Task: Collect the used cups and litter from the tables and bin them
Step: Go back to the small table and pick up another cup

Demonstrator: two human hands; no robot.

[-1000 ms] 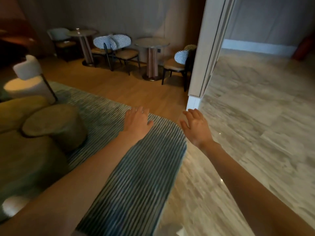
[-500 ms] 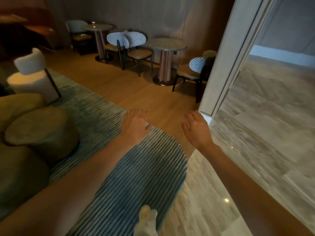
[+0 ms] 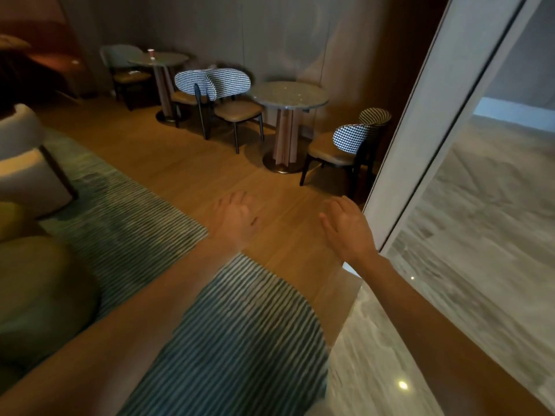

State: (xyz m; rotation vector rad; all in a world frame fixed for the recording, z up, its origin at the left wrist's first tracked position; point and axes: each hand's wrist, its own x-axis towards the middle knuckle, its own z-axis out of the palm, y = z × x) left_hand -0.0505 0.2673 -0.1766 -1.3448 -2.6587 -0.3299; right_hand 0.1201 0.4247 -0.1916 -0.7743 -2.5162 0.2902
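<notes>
Cup (image 3: 150, 54): small, reddish with a pale rim, stood upright on the far round table; too small to tell whether anything was in it.
Far round table (image 3: 168, 59): glossy pale top on a pleated pedestal, against the back wall, left of the near round table.
Grey chair (image 3: 121, 55): behind the far round table, at its left side, tan seat showing under the rim.
Near round table (image 3: 289, 96): same pattern as the far one, nothing discernible on its top beyond reflections.
Houndstooth chairs (image 3: 226, 82): two back to back between the two tables; a third one (image 3: 351, 139) to the right of the near round table, just beside the white door frame.
White door frame (image 3: 420, 121): ran slantwise to the right of the near round table; marble floor (image 3: 480, 220) beyond it.
Left hand (image 3: 237, 219): held out over the wood floor, well short of the near round table; fingers loosely spread, holding nothing.
Right hand (image 3: 348, 228): apart from the left one, palm down, fingers straight and together, empty, close to the door frame's foot.
Striped rug (image 3: 234, 340): teal and white, under both forearms, nearer than the tables.
Green pouf (image 3: 39, 289): on the rug's left side, blurred.
</notes>
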